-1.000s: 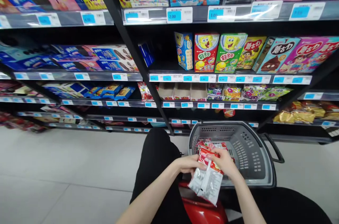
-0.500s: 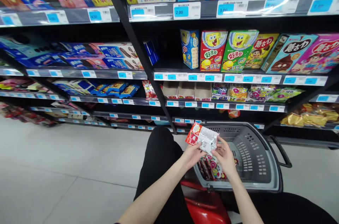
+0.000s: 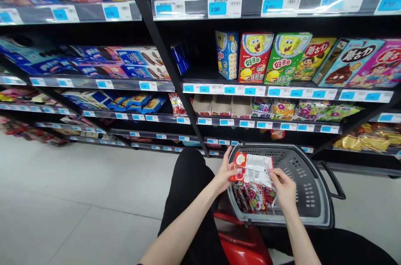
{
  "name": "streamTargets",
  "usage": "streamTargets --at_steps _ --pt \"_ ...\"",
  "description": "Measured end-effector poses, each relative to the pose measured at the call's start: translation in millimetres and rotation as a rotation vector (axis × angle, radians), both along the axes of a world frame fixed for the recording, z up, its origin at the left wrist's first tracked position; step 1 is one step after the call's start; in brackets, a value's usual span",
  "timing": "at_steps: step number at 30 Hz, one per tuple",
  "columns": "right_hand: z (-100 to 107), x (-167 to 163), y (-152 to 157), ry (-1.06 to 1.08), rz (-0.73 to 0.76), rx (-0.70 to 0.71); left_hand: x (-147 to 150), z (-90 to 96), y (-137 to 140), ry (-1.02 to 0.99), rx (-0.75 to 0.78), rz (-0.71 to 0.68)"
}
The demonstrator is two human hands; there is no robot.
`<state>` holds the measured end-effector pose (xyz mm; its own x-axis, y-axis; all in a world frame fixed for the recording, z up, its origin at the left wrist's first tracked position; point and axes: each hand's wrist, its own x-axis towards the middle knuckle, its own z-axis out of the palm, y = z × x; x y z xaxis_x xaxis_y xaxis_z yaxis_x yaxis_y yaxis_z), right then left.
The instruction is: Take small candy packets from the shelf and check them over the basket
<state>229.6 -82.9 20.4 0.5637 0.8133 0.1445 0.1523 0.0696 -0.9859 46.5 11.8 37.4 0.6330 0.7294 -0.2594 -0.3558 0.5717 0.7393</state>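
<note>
Both hands hold a red and white candy packet (image 3: 255, 170) over the grey shopping basket (image 3: 322, 215), its printed back side facing up. My left hand (image 3: 224, 174) grips the packet's left end, thumb on top and fingers beneath. At the right end, my right hand (image 3: 284, 188) pinches the packet's edge between thumb and fingers. Below it, several similar candy packets (image 3: 252, 196) stand in a row in the near left part of the basket. Part of that row is hidden by the held packet and my right hand.
Shelves with price tags run across the view. Upright snack boxes (image 3: 256, 57) stand on the middle shelf; open cartons (image 3: 222, 105) and bagged candies (image 3: 283, 108) sit lower. A black basket handle (image 3: 336, 179) sticks out to the right. Something red and glossy (image 3: 246, 248) is below the basket.
The packet has shifted right and lies more level. My left hand has slid to its left end, and my right hand has moved right and down to its right edge.
</note>
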Motion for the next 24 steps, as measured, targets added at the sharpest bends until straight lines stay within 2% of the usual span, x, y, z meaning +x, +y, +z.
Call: streamTargets --at_steps 3,7,11,15,18,21,24 --pt "0.4 2.7 0.2 0.029 0.104 -0.015 -0.4 -1.3 0.9 0.203 0.206 -0.004" --pt "2.8 -1.0 1.0 0.02 0.159 -0.061 1.4 -1.5 -1.6 0.513 0.446 0.096" --pt "0.0 -4.8 1.3 0.009 0.089 -0.126 3.5 0.4 -2.9 0.59 0.509 0.135" --pt "-1.8 -2.9 1.8 0.036 0.08 -0.191 4.1 -3.5 -1.7 0.528 0.411 0.145" --pt "1.5 -0.5 1.9 0.079 0.151 -0.178 3.3 -8.0 -1.4 0.326 0.261 0.127" --pt "6.0 -0.2 1.2 0.305 0.176 -0.122 2.7 -12.2 -1.9 0.13 0.114 0.079" --pt "10.4 0.9 -1.0 0.603 0.191 -0.117 1.5 -14.1 -1.3 0.094 -0.041 -0.004"
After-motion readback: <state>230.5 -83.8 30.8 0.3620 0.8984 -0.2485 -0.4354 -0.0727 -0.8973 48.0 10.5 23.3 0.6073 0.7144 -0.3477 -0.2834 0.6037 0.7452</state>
